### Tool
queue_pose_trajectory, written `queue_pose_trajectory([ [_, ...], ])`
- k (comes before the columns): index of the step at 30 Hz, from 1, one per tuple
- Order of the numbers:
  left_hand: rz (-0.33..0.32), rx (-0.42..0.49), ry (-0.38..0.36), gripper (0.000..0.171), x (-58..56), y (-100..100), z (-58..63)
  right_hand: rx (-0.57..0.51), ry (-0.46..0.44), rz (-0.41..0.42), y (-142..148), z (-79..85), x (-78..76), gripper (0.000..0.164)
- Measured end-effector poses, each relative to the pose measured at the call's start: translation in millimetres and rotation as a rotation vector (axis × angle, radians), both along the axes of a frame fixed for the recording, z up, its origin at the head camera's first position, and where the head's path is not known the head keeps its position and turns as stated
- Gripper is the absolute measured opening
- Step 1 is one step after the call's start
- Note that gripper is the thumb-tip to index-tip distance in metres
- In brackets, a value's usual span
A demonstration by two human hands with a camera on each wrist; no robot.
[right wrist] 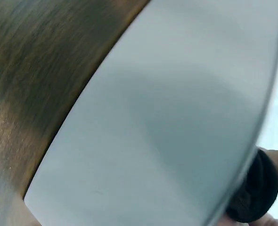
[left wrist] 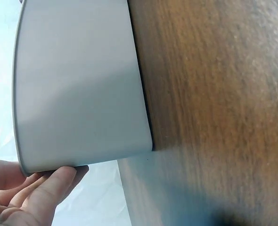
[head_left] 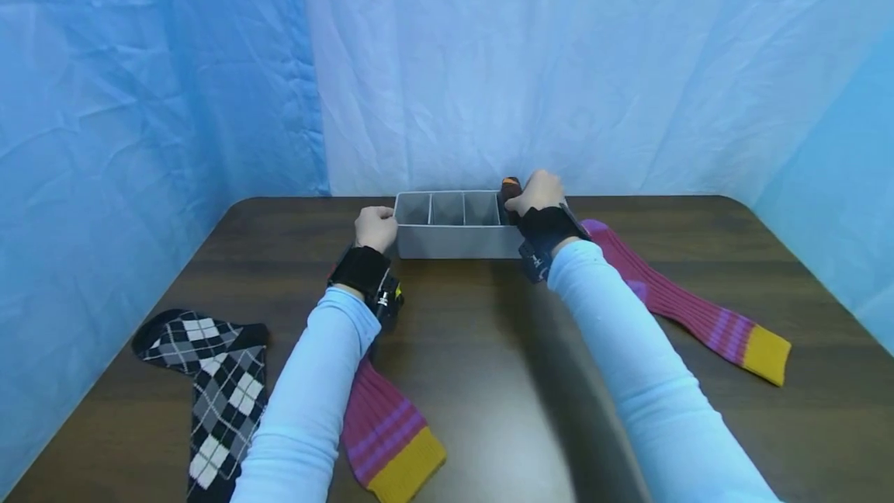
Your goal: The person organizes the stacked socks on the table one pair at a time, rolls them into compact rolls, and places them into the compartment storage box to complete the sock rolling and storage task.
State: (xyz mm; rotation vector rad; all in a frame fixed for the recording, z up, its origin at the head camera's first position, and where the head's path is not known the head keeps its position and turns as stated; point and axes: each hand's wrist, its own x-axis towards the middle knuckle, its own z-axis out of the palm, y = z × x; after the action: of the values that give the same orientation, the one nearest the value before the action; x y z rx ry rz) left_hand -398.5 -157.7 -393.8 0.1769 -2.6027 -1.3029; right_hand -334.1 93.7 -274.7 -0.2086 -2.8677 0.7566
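A grey divided box [head_left: 457,242] stands at the far side of the table. My left hand [head_left: 376,228] grips its left end; in the left wrist view the thumb [left wrist: 4,174] lies by the rim and the fingers are against the end wall. At the box's right end my right hand [head_left: 541,191] holds a rolled-up dark sock [head_left: 511,189] with an orange band, over the rightmost compartment. In the right wrist view the rolled sock [right wrist: 256,190] shows black beside the rim, and most of that hand is hidden.
Left of my left arm lies a black, grey and white argyle sock [head_left: 226,394]. A magenta sock with a yellow cuff [head_left: 387,433] lies partly under that arm; its like, another magenta sock [head_left: 687,305], stretches out at right. Blue sheeting [head_left: 559,60] hangs behind the table.
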Motion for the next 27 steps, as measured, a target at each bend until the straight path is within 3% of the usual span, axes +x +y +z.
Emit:
queue_pose_trajectory([
  [1,-0.002,0.006,0.004,0.030,-2.7,-1.1,-3.6,0.025,-0.001,0.007,-1.2,-1.7,-0.6,0.036],
  [2,0.006,0.014,-0.007,0.030,1.8,0.9,0.3,0.064,-0.005,0.016,-2.5,-3.4,-1.4,0.038],
  [3,-0.007,0.025,-0.028,0.031,14.4,4.2,11.3,0.098,-0.011,0.026,-3.7,-5.6,-2.4,0.039],
  [4,-0.011,0.040,-0.046,0.032,36.9,11.0,31.6,0.128,-0.018,0.036,-4.9,-7.9,-3.3,0.040],
  [5,-0.010,0.045,-0.054,0.032,41.1,13.0,34.0,0.157,-0.024,0.047,-5.9,-11.1,-4.0,0.038],
  [7,-0.013,0.065,-0.110,0.033,71.2,23.8,61.3,0.197,-0.032,0.060,-7.7,-16.8,-3.8,0.033],
  [8,-0.008,0.065,-0.070,0.032,75.7,25.6,61.5,0.212,-0.039,0.061,-8.1,-18.7,-2.8,0.031],
  [10,-0.019,0.063,-0.067,0.032,77.0,28.2,60.0,0.223,-0.054,0.073,-7.9,-19.9,2.0,0.027],
  [11,-0.020,0.060,-0.057,0.032,67.8,26.3,50.1,0.227,-0.061,0.082,-7.7,-19.4,4.9,0.025],
  [12,-0.024,0.059,-0.069,0.033,78.7,30.5,61.0,0.228,-0.073,0.092,-7.6,-17.8,7.9,0.024],
  [14,-0.023,0.053,-0.047,0.033,85.3,33.2,65.5,0.234,-0.098,0.116,-7.2,-13.9,13.2,0.021],
  [15,-0.028,0.051,-0.071,0.034,91.9,35.8,73.0,0.241,-0.106,0.128,-7.2,-12.2,15.3,0.019],
  [22,-0.047,0.050,-0.043,0.034,107.7,37.2,79.8,0.260,-0.128,0.163,-8.0,-9.6,21.4,0.014],
  [25,-0.037,0.060,-0.062,0.034,108.9,36.3,79.1,0.243,-0.137,0.163,-9.4,-11.6,22.1,0.013],
  [27,-0.030,0.062,-0.091,0.034,101.2,34.2,73.5,0.232,-0.139,0.156,-9.7,-13.5,21.9,0.012],
])
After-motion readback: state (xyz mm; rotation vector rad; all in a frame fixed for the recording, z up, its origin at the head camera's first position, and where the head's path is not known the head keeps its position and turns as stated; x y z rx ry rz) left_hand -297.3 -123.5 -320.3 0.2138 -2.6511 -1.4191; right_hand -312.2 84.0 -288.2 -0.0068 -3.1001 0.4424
